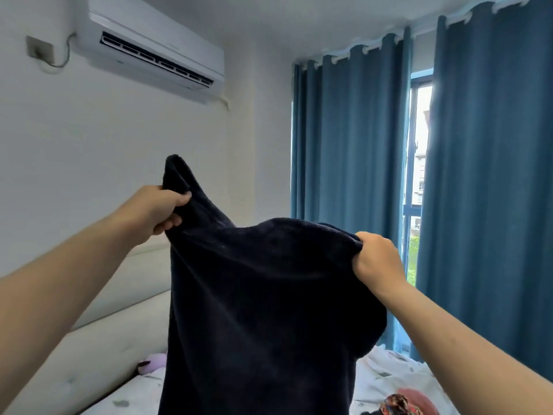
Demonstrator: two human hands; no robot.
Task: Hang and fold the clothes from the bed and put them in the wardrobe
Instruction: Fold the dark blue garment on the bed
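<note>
Below your arms you see the bed [389,372], covered with a white sheet that has small grey-green marks printed on it. Along its left side stands a pale padded headboard [89,354], touching the mattress edge. On the sheet near the headboard lies a small purple soft toy [154,362], partly hidden by the dark cloth in front of it. At the lower right, on the sheet, lies a pink-red piece of clothing [419,399], and just beside it a dark patterned cloth [396,404] with orange and red marks.
</note>
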